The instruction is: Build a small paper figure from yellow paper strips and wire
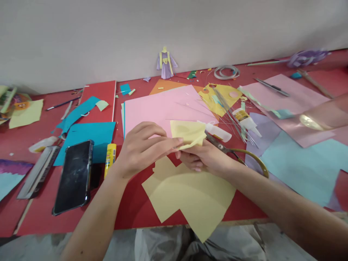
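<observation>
Both my hands meet over the middle of the red table around a small piece of yellow paper [187,130], whose near edge is rolled or folded. My left hand [145,145] pinches that edge from the left with thumb and fingertips. From the right, my right hand [203,156] grips the same paper, its fingers curled underneath. Below the hands lies a larger cut sheet of yellow paper [190,192], overhanging the table's front edge. Scissors [223,146] with yellowish handles lie just beyond my right wrist, partly hidden by it.
Pink sheets [154,105] lie behind my hands. Glue bottles [246,119], wires [231,112] and a cutter [272,87] are to the right. A phone [73,177] and glue stick [110,159] lie left. A paper doll [165,63] leans on the wall. Another person's arm [326,114] reaches in.
</observation>
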`<state>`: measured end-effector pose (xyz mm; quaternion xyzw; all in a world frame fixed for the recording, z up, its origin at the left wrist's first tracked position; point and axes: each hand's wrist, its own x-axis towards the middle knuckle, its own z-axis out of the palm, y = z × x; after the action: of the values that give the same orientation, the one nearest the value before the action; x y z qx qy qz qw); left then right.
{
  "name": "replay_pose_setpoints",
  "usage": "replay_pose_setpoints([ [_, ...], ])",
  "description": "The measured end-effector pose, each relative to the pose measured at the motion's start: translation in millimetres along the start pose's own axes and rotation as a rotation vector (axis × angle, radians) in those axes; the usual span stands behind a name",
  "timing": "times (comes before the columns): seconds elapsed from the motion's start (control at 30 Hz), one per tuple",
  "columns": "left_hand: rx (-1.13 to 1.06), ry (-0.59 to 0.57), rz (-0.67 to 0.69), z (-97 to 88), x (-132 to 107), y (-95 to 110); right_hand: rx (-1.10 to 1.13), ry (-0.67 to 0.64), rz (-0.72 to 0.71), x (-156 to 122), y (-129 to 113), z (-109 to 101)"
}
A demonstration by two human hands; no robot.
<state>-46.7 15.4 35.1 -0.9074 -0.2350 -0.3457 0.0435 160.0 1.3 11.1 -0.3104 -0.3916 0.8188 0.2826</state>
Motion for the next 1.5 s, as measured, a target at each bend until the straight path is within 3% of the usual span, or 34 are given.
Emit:
replay_pose_setpoints([
  [0.17,0.004,-0.042,0.052,-3.5,2,1,-0.010,0.012,0.008,0,-2,0],
  [0.4,-0.173,0.083,-0.155,-3.7,6,3,-0.262,0.213,-0.184,4,3,-1],
  [0.57,-0.082,0.149,-0.240,-2.2,8,8,-0.322,0.255,-0.236,3,4,-2],
  [0.77,-0.059,0.070,-0.378,3.3,11,11,-0.394,0.341,-0.345,1,7,-3],
  [0.97,-0.325,-0.007,-0.472,6.2,10,17,-0.385,0.341,-0.388,3,8,-6],
  [1.07,-0.422,-0.034,-0.541,8.7,10,20,-0.376,0.321,-0.382,3,10,-7],
  [1.17,-0.467,0.025,-0.563,11.4,11,21,-0.356,0.278,-0.319,2,12,-5],
  [1.33,-0.472,-0.017,-0.542,13.0,11,21,-0.267,0.255,-0.217,2,12,-2],
  [1.5,-0.458,-0.014,-0.511,14.8,8,22,-0.227,0.221,-0.205,4,11,-1],
])
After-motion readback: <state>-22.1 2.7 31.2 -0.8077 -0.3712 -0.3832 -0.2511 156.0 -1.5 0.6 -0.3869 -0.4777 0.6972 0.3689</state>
